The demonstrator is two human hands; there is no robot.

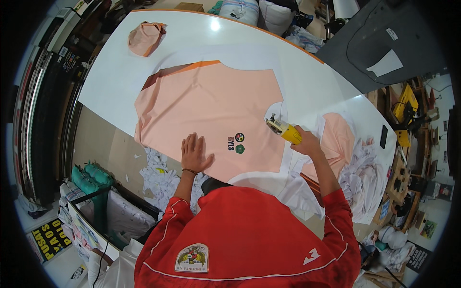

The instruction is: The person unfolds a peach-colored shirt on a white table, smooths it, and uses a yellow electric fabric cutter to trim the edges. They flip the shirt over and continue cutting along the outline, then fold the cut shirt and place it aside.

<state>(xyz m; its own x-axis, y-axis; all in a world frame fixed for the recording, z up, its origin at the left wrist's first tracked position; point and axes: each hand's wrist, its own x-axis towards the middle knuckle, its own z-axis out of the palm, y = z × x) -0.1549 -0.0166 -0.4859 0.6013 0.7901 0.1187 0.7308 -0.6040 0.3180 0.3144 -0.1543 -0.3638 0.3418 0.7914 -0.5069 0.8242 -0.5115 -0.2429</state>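
Note:
A peach shirt panel (211, 108) with an orange and maroon edge and small printed emblems lies spread on the white table (108, 72). White margin shows along parts of its outline. My left hand (194, 152) rests flat on the panel near its close edge, fingers stretched out. Wrapped round the yellow body of a handheld electric fabric cutter (289, 133) is my right hand (307, 142). The cutter's metal head sits at the curved notch on the panel's right side, beside a white scrap. Whether its blade touches the fabric, I cannot tell.
A bunched peach piece (145, 39) lies at the far left of the table. To the right are a peach fabric piece (337, 139), heaped white offcuts (362, 185) and a dark phone (383, 137). More white scraps (161, 170) litter the floor.

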